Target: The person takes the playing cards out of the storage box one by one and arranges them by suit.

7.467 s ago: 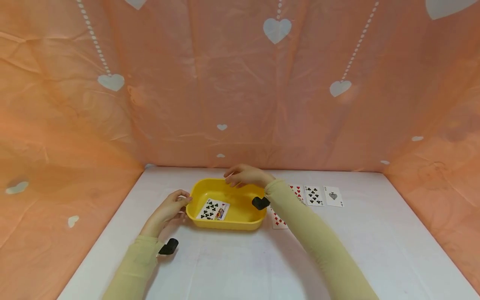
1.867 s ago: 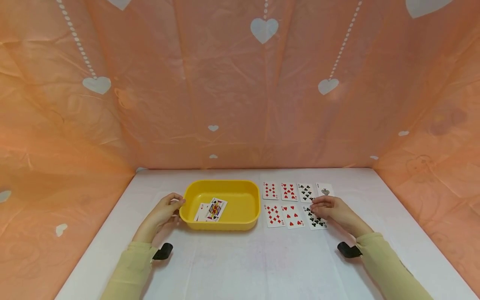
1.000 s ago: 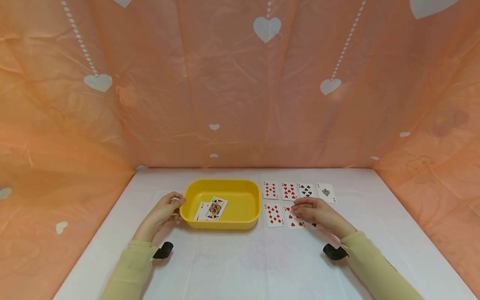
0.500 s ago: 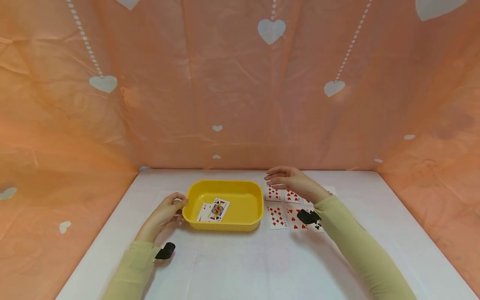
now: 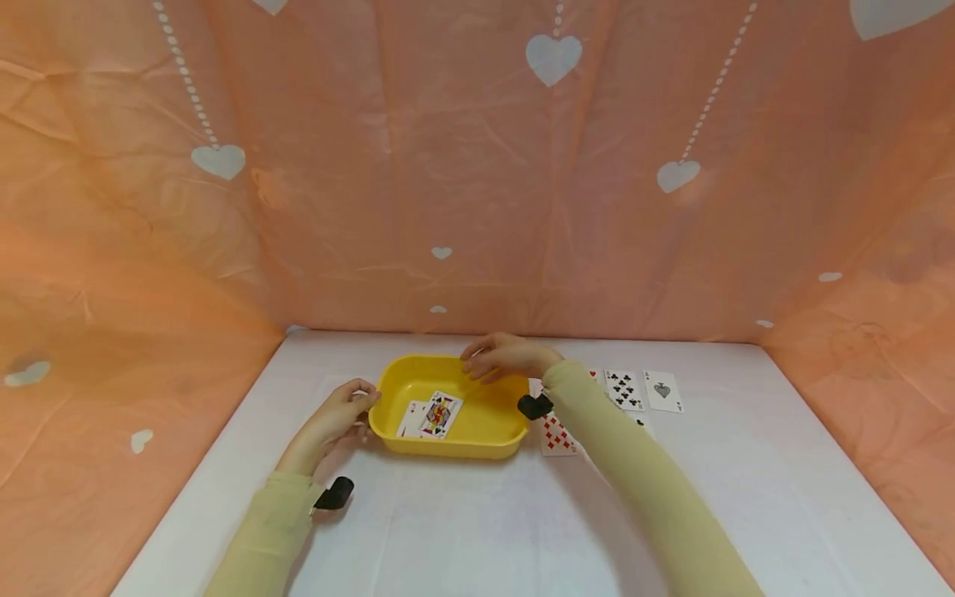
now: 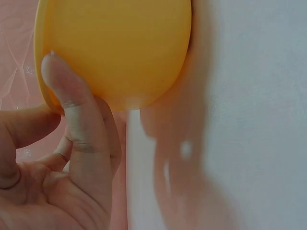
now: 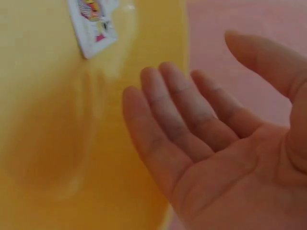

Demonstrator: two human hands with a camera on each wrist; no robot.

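Observation:
My left hand (image 5: 336,419) pinches the left rim of a yellow plastic basin (image 5: 455,448); the left wrist view shows its thumb (image 6: 67,81) pressed along the outer wall. Above the far right part of the basin hovers my right hand (image 5: 511,356). In the right wrist view its palm is bare, with the fingers (image 7: 158,110) loosely extended and nothing held. Inside the basin a face card (image 5: 442,414) overlaps another playing card (image 5: 410,420) at the left.
Right of the basin, playing cards lie face up in two rows, partly hidden by my right arm. An ace of spades (image 5: 663,390), a clubs card (image 5: 623,390) and a diamonds card (image 5: 557,437) show. Orange cloth (image 5: 477,207) with hearts walls the white table (image 5: 462,531).
My right hand has moved left from the lower row of cards, up over the upper row, to above the basin. My left hand has stayed at the rim.

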